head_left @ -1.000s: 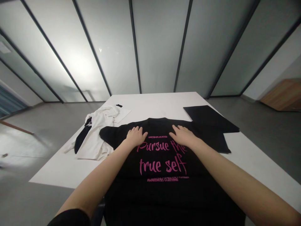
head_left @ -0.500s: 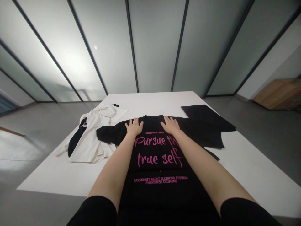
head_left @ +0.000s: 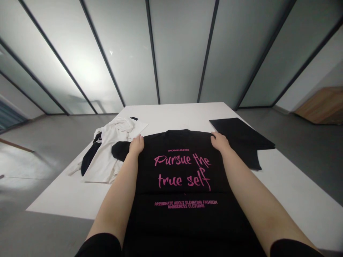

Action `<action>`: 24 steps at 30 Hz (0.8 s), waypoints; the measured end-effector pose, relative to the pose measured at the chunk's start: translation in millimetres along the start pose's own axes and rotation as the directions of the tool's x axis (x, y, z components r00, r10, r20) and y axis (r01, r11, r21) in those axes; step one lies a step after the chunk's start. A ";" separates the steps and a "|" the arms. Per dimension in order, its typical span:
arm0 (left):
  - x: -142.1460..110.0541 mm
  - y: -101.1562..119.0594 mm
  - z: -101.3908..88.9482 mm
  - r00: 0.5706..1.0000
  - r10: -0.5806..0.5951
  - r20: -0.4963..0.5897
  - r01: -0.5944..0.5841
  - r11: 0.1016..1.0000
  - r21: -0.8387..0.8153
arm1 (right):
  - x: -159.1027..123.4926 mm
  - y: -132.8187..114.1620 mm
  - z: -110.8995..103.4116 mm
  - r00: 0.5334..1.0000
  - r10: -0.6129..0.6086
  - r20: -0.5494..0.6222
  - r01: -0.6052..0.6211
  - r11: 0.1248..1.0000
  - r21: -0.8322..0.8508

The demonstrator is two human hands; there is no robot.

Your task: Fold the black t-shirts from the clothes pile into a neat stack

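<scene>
A black T-shirt [head_left: 184, 223] with pink lettering lies spread flat, its collar towards the far side of the table. My left hand [head_left: 137, 144] is closed on its left shoulder, near where the sleeve begins. At the opposite shoulder my right hand [head_left: 220, 141] has its fingers curled over the fabric edge, closed on it. The left sleeve sticks out beyond my left hand. Most of the right sleeve blends with dark cloth beside it and is partly behind my forearm.
On the white table [head_left: 174, 116], a crumpled white garment [head_left: 107, 151] with black parts lies to the left, a small black item [head_left: 134, 118] beyond it. Folded black cloth [head_left: 241, 132] lies to the right. Frosted glass panels [head_left: 179, 53] stand behind; a wooden piece [head_left: 321, 106] is far right.
Both hands have moved outward from beside the collar to the T-shirt's shoulders. Their fingers, spread flat before, are now curled on the fabric. The full lettering is uncovered.
</scene>
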State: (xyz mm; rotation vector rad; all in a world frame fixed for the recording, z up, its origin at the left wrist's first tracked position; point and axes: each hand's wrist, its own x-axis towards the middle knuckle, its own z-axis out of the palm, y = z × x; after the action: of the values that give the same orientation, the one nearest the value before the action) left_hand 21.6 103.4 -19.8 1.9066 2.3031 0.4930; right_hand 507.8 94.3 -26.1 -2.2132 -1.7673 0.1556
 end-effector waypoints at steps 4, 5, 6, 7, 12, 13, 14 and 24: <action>5.0 -6.6 -6.2 0.997 -0.073 -0.028 0.072 0.997 -0.029 | 3.6 1.0 -4.2 0.994 0.063 -0.094 -0.058 0.997 0.053; 5.4 -6.5 -7.0 0.996 -0.084 -0.036 0.083 0.996 -0.015 | 3.9 1.3 -5.5 0.991 0.076 -0.113 -0.069 0.996 0.062; 5.8 -5.7 -7.4 0.994 -0.095 -0.047 0.095 0.995 0.004 | 4.1 1.5 -6.8 0.987 0.099 -0.124 -0.092 0.994 0.066; 6.3 -4.6 -7.6 0.993 -0.106 -0.059 0.108 0.994 0.026 | 4.2 1.4 -8.2 0.983 0.132 -0.124 -0.124 0.990 0.064; 13.1 0.6 -11.2 0.990 -0.126 -0.059 0.132 0.984 0.121 | 5.4 -4.7 -16.0 0.962 0.274 0.002 -0.274 0.961 0.033; 15.4 1.1 -13.3 0.993 -0.113 -0.041 0.118 0.984 0.133 | 6.4 -6.9 -17.8 0.957 0.288 0.026 -0.289 0.957 0.037; 18.1 1.6 -15.8 0.995 -0.099 -0.024 0.101 0.985 0.141 | 7.8 -9.2 -19.9 0.954 0.298 0.041 -0.299 0.953 0.044; 45.9 26.2 -32.1 0.990 -0.128 -0.057 0.131 0.990 0.044 | 19.4 -42.8 -23.9 0.961 0.273 -0.046 -0.264 0.954 0.141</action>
State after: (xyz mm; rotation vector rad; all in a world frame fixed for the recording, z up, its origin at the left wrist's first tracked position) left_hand 27.4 146.5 24.2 1.7694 2.4748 0.4841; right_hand 478.8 117.4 11.5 -2.3226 -1.3738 0.2509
